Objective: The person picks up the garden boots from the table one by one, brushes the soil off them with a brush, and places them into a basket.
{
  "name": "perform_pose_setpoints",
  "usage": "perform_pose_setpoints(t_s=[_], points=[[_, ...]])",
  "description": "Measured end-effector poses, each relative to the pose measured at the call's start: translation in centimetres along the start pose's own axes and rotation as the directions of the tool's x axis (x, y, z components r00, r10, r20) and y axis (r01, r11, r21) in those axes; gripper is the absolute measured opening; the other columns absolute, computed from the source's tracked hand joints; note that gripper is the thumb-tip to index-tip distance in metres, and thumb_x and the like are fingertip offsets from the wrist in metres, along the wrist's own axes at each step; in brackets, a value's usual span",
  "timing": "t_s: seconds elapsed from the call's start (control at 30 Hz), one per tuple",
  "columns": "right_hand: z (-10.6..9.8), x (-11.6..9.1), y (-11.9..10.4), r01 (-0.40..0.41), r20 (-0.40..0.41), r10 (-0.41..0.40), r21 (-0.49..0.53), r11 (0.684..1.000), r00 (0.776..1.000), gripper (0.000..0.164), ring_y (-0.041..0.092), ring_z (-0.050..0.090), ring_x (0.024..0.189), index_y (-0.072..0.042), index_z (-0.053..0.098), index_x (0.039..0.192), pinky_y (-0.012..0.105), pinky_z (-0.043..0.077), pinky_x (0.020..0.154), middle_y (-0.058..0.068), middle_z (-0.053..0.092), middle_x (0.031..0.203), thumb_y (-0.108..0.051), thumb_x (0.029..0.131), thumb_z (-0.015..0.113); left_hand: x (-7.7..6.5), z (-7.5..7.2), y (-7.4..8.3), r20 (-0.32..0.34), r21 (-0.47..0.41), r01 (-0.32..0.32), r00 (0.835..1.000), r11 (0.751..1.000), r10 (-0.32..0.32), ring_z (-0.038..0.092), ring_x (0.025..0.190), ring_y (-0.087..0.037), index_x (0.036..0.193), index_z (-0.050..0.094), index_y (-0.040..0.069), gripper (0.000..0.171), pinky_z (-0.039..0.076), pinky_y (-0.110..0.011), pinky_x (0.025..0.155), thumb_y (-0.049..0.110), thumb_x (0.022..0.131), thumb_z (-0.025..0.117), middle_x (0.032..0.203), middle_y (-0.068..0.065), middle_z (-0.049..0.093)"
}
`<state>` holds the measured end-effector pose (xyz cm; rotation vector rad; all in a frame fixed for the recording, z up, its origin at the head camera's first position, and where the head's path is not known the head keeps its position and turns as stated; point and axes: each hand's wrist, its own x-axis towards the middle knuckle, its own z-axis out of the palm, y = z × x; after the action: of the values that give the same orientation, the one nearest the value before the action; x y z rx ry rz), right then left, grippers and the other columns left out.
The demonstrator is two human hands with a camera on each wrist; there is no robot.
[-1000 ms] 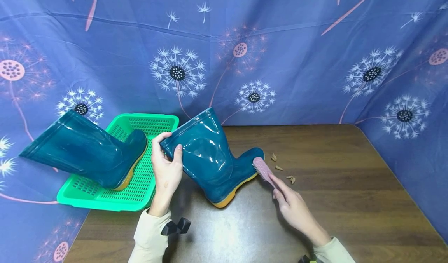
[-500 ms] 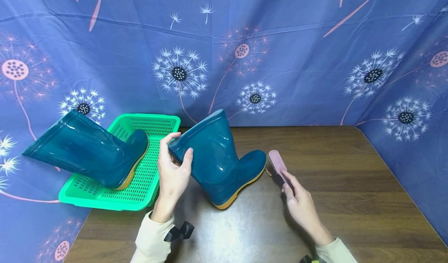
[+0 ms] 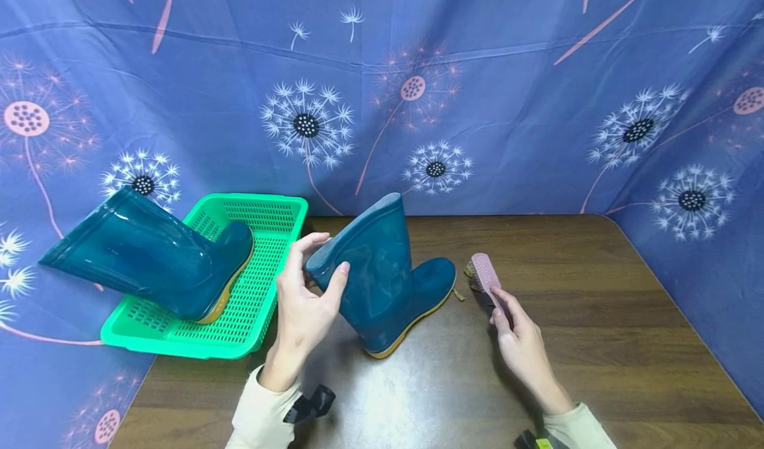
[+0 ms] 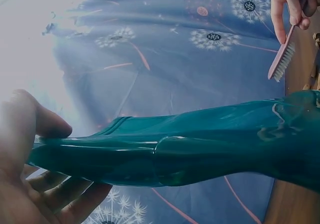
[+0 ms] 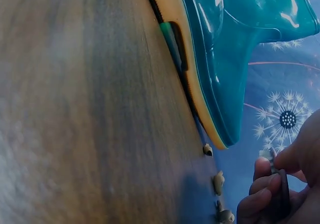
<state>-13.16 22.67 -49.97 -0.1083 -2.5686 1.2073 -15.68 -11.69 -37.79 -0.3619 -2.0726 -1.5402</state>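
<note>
Left hand grips boot by rim; right hand holds brush (pink).

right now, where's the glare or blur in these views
Head view: bright glare pools on the table near the held boot; left wrist: hazy light washes out the upper left and part of the left hand; right wrist: the table's grain looks blurred, white highlights streak the boot.

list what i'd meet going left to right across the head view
Loose teal boot with its foot in the green basket → left hand → held teal boot → small brown piece near its toe → pink brush → right hand
</note>
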Motion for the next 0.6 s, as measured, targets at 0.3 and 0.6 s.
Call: perform_pose_setpoints(t_s=[0.3,0.6], points=[[0.5,-0.2,0.2,0.012,0.022,-0.012,0.001,1.0,1.0,0.04,0.002,0.059,0.083,-0.014,0.06,0.148,0.025,0.045,0.075,0.004,0.07,0.092,-0.008,0.11,0.053,0.1,0.0,-0.8,0.038,-0.191,-0.039,0.998,0.981,0.047,0.067,0.115,-0.015,0.137,0.06,-0.002,0.037,0.057,-0.02,0.09,0.009,0.102,0.056,0.127,-0.012,0.07],[0.8,-0.5,1.1,0.036,0.036,-0.035,-0.014,0.999,0.999,0.04,0.004,0.062,0.084,-0.016,0.06,0.149,0.028,0.048,0.075,0.004,0.073,0.091,-0.009,0.109,0.054,1.5,0.3,-2.7,0.243,-0.517,0.14,0.97,0.844,-0.012,0.069,0.114,-0.008,0.134,0.066,0.014,0.063,0.058,-0.024,0.092,0.056,0.114,0.024,0.124,0.011,0.074]])
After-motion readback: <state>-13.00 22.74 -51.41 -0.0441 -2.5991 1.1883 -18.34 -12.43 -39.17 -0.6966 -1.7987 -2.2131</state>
